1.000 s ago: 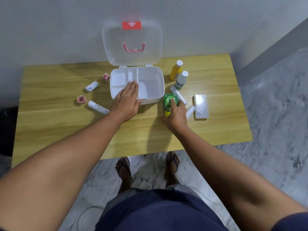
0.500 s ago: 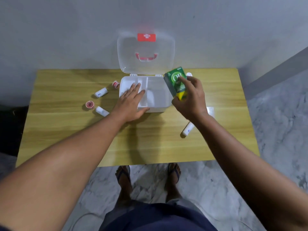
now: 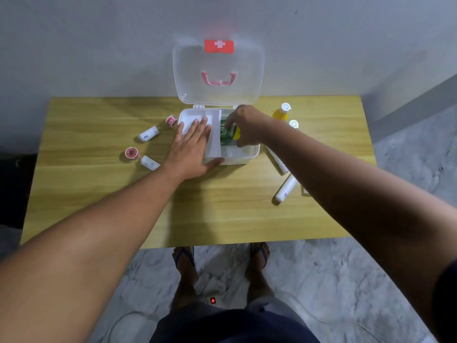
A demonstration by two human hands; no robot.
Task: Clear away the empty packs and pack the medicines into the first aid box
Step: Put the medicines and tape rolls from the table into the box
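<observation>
1. Green cardboard medicine pack (image 3: 227,136) with a yellow end goes into the right compartment of the white plastic first aid box (image 3: 243,154), pinched in the fingers of the person's right hand (image 3: 246,127), which is curled closed around it.

2. Spread flat with fingers extended and holding nothing, the left hand (image 3: 191,147) presses on the left side of the box, apparently to steady it; the clear hinged lid (image 3: 218,68) with its red cross label stands upright against the wall.

3. Packing looks barely begun: the green pack is the only item visible inside the box.

4. Left of the box on the yellow wooden table (image 3: 99,194) lie two small white cylindrical containers (image 3: 148,133) (image 3: 150,162) and two small red-and-white rolls (image 3: 171,120) (image 3: 131,153).

5. Right of the box stand a yellow bottle with a white cap (image 3: 282,112) and a second white-capped bottle (image 3: 293,124), largely hidden by the right arm; a long white tube (image 3: 278,160) and a white cylinder (image 3: 285,189) lie nearby.

6. Which items are empty packs to be cleared cannot be told; all of these appear left to sort.
</observation>
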